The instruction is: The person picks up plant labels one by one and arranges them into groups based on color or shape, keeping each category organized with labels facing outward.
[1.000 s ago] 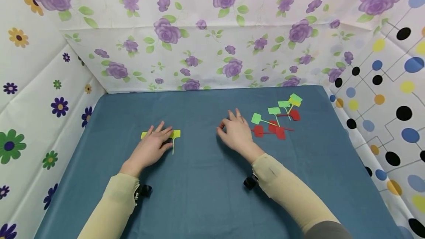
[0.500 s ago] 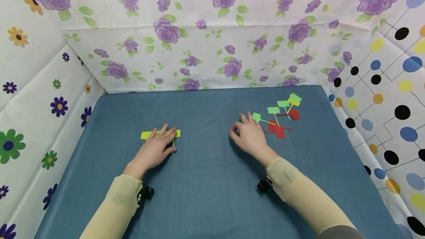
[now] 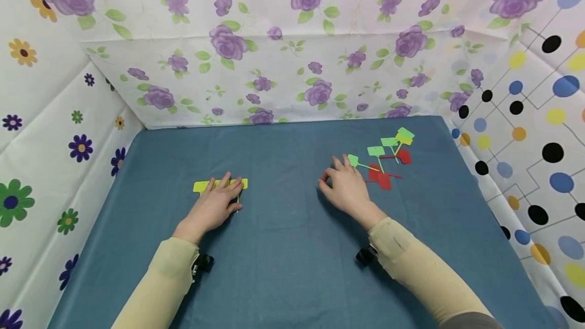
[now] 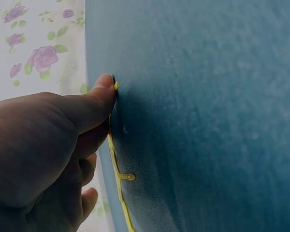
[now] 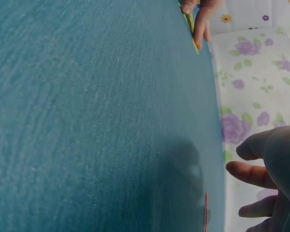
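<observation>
On the blue cloth [image 3: 292, 248] that covers the table, the left hand [image 3: 214, 207] lies flat with its fingers fairly straight, pressing down on the yellow tags [image 3: 221, 185], which sit in a row at the left-middle of the cloth; a thin yellow stem pokes out toward the person just beside the fingertips. In the left wrist view the thumb tip [image 4: 102, 87] is right on the edge of a yellow tag [image 4: 117, 164], so that hand is touching them, not gripping. The right hand [image 3: 346, 187] hovers or rests at the near-left edge of the mixed pile of green tags [image 3: 377, 152] and red tags [image 3: 384, 181] at the right-back of the cloth, fingers loosely curled and holding nothing as far as I can see; the right wrist view shows the fingers [image 5: 249, 173] relaxed and a sliver of red at the cloth's edge. Can't tell if the fingertips actually touch the nearest green tag. Floral sheets [image 3: 292, 65] wall in the back.
</observation>
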A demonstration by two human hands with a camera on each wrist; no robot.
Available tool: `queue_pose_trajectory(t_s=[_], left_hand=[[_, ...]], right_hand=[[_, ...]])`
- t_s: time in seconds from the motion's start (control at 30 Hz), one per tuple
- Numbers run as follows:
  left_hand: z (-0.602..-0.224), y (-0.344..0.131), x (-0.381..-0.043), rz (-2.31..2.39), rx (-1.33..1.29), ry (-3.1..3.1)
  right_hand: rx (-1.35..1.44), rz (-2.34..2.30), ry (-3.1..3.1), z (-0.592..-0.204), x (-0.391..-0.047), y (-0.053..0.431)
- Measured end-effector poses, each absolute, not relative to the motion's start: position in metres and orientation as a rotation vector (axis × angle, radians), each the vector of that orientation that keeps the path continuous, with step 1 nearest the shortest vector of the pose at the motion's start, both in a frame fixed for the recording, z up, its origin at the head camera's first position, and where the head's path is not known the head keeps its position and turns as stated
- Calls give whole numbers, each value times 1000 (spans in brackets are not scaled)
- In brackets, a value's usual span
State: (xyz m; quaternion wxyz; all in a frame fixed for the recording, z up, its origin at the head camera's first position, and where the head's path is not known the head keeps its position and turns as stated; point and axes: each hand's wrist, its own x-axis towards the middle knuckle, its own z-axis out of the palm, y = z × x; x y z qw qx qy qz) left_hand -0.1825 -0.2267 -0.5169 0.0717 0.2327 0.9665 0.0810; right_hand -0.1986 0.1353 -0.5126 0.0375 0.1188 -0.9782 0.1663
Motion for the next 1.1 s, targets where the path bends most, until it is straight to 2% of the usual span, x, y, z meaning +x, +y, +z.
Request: queue_pose_trajectory(t_s=[0.27, 0.5, 0.83, 1.1], left_hand=[[-514, -226, -180, 249, 676, 2882], [-514, -226, -178, 258, 664, 2884], [-515, -225, -180, 298, 644, 2864], [-517, -226, -179, 339, 647, 2858]], right_hand=[[380, 686, -3018, -511, -207, 152], [270, 1062, -2949, -506, -235, 200], [-220, 1392, -2652, -500, -300, 297], [-496, 1741, -2449, -512, -318, 349]])
